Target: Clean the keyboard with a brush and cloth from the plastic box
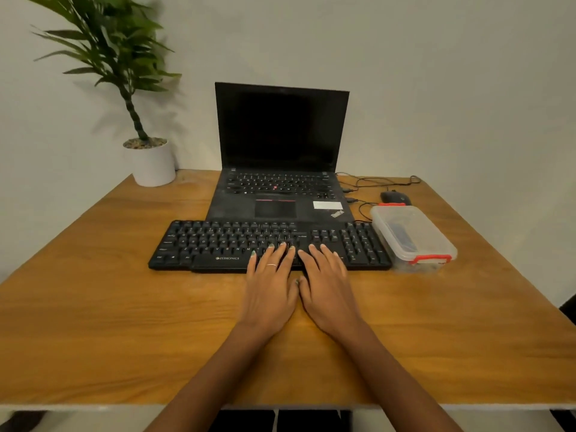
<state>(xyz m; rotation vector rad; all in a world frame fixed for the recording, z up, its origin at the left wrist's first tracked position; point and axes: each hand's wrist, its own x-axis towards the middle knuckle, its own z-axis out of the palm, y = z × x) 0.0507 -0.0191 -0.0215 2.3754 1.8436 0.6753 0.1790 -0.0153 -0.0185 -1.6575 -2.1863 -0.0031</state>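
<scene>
1. At the upper left of the frame a potted plant (149, 157) stands on the far corner of the bench (93, 307); it has no part in the task.
2. In the centre lies the black Zebronics keyboard (218, 244), its long axis from left to right across the frame, just in front of an open ThinkPad laptop (280, 169).
3. The left hand (269, 288) lies flat, fingers straight, their tips on the keys near the middle of the keyboard. This grip is wide and holds nothing.
4. The right hand (327, 288) lies the same way just beside it, also wide and holding nothing.
5. At the right of the frame the plastic box (411, 235) with red clips stands just beside the right end of the keyboard, lid on. Something dark shows inside, but I cannot tell which tool it is.
6. The box lies to the right of both hands, so the right hand is nearer and is probably the one to reach it first.
</scene>
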